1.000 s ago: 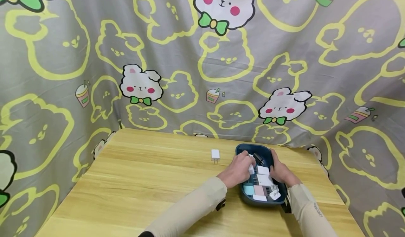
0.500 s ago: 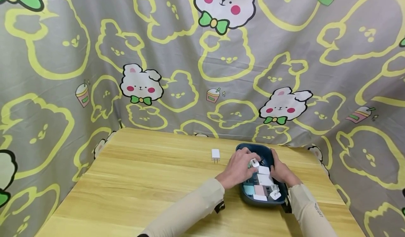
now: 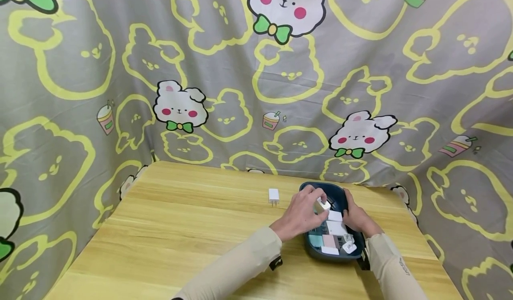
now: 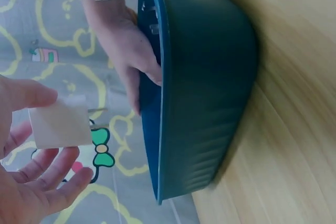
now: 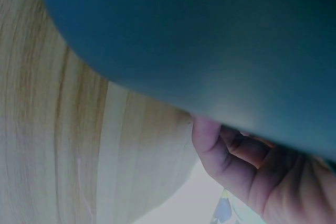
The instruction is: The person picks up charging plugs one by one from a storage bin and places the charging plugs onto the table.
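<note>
Head view, right of centre: left hand (image 3: 300, 213) over the left rim of the bin (image 3: 334, 258), wrist bent, thumb and fingers pinching a white plug (image 4: 60, 127). Left wrist view: thumb on top, fingers below, prongs pointing right of frame. Right hand (image 3: 358, 216) clamped on the bin's right wall, thumb inside. Hands apart, bin between. More plugs (image 3: 335, 227) inside; a lone adapter (image 3: 273, 195) on the surface (image 3: 180, 220), upper left of the bin.

A blocky white charger (image 4: 60, 125) is held prongs-down above an open dark blue bin (image 4: 202, 87).
</note>
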`<move>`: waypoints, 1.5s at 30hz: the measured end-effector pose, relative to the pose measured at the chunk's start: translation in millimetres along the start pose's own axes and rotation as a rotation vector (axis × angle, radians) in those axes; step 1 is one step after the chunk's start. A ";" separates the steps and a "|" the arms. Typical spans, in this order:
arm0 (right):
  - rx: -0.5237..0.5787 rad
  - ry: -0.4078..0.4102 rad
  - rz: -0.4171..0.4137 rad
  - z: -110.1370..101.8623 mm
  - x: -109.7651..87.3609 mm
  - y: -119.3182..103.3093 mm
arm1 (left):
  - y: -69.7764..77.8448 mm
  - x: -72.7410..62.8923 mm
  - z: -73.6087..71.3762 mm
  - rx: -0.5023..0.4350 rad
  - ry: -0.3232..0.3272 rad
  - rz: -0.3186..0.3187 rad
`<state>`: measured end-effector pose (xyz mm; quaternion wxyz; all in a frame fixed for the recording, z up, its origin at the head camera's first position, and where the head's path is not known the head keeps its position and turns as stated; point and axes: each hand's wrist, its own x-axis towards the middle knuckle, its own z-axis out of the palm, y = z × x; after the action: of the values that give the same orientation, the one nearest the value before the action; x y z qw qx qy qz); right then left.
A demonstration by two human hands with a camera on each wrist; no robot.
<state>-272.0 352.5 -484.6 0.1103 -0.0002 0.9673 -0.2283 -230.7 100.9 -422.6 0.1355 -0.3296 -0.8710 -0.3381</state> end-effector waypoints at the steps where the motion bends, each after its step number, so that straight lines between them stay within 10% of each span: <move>1: 0.000 -0.001 -0.004 0.0 0.4 0.4 | -0.6 -0.6 -0.3 0.000 0.005 0.005; 21: -0.010 -0.008 0.031 1.9 2.8 1.0 | -11.6 -4.9 -6.7 -0.022 0.062 0.011; 45: -0.004 0.018 -0.014 2.0 -1.9 -0.9 | -53.5 -1.7 -27.6 -0.009 0.020 -0.168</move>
<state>-269.7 350.9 -485.5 0.0997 -0.0053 0.9688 -0.2270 -264.7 51.7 -429.8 0.1137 -0.2526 -0.8928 -0.3552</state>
